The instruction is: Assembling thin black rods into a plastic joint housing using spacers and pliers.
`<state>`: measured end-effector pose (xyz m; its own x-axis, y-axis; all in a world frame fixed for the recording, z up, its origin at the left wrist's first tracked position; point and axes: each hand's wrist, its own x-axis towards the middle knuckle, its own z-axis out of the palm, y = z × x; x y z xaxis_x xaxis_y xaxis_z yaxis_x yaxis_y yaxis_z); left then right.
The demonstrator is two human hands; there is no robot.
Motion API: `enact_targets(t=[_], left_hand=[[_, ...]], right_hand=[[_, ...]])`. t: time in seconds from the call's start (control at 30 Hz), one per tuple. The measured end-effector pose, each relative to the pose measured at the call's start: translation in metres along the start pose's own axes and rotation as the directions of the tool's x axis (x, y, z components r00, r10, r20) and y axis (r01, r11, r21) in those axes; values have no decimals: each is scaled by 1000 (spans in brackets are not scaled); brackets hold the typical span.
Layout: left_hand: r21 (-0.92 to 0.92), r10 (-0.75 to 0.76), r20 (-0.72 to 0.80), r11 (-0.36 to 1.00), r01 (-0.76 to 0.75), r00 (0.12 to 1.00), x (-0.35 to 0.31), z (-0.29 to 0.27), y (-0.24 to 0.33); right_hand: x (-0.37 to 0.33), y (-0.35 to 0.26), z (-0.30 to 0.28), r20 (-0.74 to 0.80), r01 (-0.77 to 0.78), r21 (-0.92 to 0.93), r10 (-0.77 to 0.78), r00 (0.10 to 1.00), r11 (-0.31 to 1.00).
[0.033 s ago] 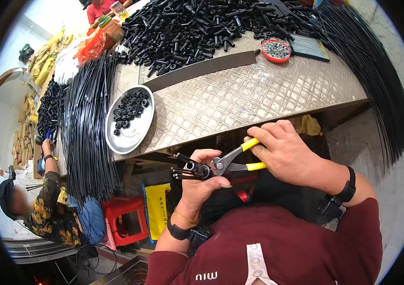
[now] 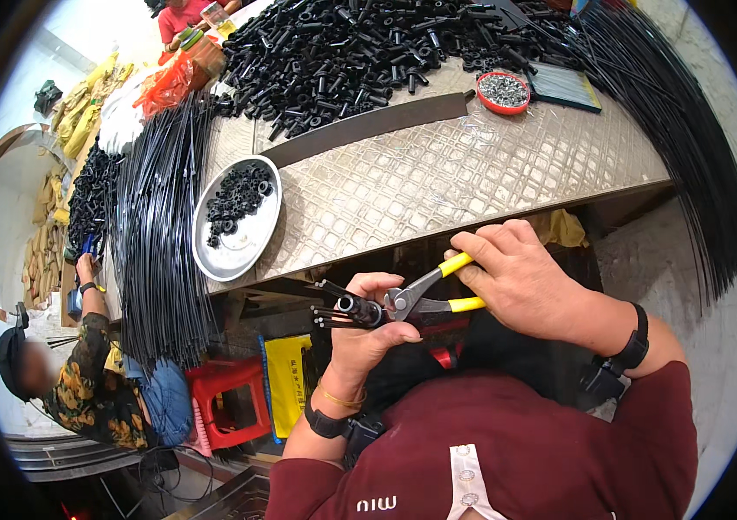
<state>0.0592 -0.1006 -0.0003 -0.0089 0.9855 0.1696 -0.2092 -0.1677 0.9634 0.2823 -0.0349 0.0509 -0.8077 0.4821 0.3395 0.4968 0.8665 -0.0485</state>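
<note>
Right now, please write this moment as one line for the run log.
left hand: holds black parts | right hand: grips pliers, jaws on parts | tray: black rings, on table

right hand [image 2: 524,282] squeezing pliers [image 2: 425,295], black fitting [image 2: 353,307]

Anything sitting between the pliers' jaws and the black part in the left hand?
Nothing visible: the yellow-handled pliers in the right hand already meet the black part that the left hand holds.
</note>
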Motion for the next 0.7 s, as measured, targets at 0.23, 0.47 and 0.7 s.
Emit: enact_targets(t=[0.23, 0.47, 0.7], left_hand=[[1, 2, 0, 1000, -2, 1000, -4, -2, 1], [-32, -13, -9, 999, 13, 1000, -4, -1, 2], [-41, -1, -89, 999, -3, 996, -7, 0, 0]], right_hand=[[1, -2, 3, 14, 31, 43, -32, 999, 999], [-1, -3, 6, 75, 0, 93, -7, 997, 996], [-10, -10, 35, -54, -18, 94, 23, 998, 995]])
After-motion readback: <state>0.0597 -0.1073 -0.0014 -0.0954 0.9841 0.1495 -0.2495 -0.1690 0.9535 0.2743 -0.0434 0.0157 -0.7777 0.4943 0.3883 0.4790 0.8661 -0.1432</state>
